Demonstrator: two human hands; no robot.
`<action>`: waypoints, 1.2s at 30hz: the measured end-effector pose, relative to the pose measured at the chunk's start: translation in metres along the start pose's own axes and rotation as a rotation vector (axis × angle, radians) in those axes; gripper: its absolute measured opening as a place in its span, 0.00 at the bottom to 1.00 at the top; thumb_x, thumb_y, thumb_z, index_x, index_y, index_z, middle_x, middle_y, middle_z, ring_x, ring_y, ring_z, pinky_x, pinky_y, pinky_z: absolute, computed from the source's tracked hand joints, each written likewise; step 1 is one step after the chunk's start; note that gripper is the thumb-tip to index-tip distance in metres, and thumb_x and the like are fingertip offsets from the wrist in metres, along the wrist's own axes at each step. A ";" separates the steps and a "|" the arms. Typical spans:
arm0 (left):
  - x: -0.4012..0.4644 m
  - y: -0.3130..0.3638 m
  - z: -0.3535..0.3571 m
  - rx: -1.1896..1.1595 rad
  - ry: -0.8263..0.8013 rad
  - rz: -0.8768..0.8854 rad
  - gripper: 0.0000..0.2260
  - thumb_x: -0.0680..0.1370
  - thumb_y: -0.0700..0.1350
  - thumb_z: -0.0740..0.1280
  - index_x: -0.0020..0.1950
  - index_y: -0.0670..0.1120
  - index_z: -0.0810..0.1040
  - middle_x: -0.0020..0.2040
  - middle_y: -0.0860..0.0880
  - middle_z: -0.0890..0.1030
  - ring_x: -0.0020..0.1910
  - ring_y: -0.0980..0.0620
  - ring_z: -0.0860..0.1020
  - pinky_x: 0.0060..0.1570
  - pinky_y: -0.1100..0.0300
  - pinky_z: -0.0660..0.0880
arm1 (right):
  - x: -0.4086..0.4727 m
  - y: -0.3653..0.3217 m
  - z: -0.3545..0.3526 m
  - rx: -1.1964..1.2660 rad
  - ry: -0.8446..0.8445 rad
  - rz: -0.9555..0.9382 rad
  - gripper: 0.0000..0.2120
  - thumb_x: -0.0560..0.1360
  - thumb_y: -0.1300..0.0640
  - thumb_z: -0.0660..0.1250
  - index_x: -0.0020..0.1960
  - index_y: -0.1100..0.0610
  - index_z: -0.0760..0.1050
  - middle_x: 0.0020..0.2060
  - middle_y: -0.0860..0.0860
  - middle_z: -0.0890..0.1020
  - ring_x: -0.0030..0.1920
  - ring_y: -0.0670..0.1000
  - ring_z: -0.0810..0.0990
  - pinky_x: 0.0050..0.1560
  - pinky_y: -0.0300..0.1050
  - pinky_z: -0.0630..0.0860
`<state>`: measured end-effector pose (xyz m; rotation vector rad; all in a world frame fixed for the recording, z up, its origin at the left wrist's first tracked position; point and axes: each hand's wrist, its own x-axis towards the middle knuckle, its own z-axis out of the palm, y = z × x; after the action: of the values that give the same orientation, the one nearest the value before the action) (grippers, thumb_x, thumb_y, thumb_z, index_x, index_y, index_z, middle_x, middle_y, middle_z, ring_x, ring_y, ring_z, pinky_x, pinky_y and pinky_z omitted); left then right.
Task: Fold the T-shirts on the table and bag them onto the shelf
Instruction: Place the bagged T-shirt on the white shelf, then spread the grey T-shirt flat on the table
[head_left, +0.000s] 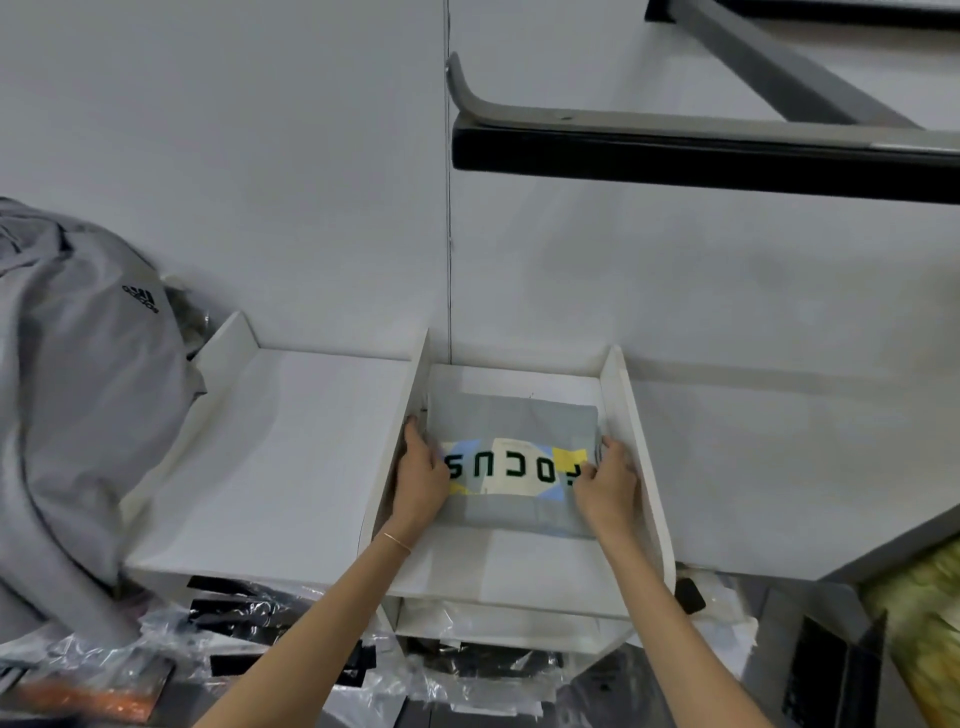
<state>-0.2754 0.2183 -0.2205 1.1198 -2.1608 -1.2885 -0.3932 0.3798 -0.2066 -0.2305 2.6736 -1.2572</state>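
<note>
A folded grey T-shirt (511, 421) with a colourful "FOCUS" print lies in the right compartment of the white shelf (639, 467), between two upright dividers. My left hand (423, 478) grips the shirt's left edge, fingers tucked down beside the divider. On the opposite side, my right hand (608, 480) grips the shirt's right edge near the yellow patch. Whether the shirt is inside a clear bag cannot be told.
The shelf's left compartment (291, 457) holds nothing. A grey Adidas garment (78, 395) is heaped at the left. Clear plastic bags with dark items (291, 644) lie below the shelf. A dark wall bracket (701, 156) juts out above. A yellow-green patterned surface (924, 639) sits at the lower right.
</note>
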 end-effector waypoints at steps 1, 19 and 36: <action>0.000 -0.001 0.001 0.008 0.019 0.067 0.32 0.77 0.30 0.57 0.77 0.42 0.49 0.58 0.39 0.75 0.49 0.48 0.75 0.54 0.74 0.65 | -0.002 -0.002 0.001 -0.036 0.028 -0.023 0.23 0.76 0.68 0.62 0.70 0.63 0.63 0.59 0.62 0.76 0.59 0.62 0.75 0.48 0.44 0.70; 0.013 0.001 0.056 0.599 -0.256 0.414 0.23 0.81 0.55 0.40 0.77 0.59 0.45 0.77 0.59 0.41 0.76 0.56 0.39 0.73 0.43 0.35 | 0.010 0.004 0.061 -0.509 -0.171 -0.447 0.34 0.74 0.39 0.28 0.78 0.48 0.41 0.78 0.50 0.42 0.77 0.51 0.38 0.74 0.51 0.35; 0.007 0.040 -0.046 0.230 0.092 0.260 0.15 0.80 0.43 0.58 0.65 0.47 0.75 0.65 0.49 0.75 0.63 0.52 0.73 0.60 0.59 0.69 | -0.005 -0.079 0.063 -0.173 -0.241 -0.594 0.23 0.79 0.62 0.59 0.73 0.61 0.61 0.75 0.62 0.56 0.76 0.60 0.53 0.73 0.55 0.55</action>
<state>-0.2666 0.1978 -0.1637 0.9211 -2.3358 -0.8771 -0.3688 0.2837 -0.1847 -1.1892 2.5792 -1.0284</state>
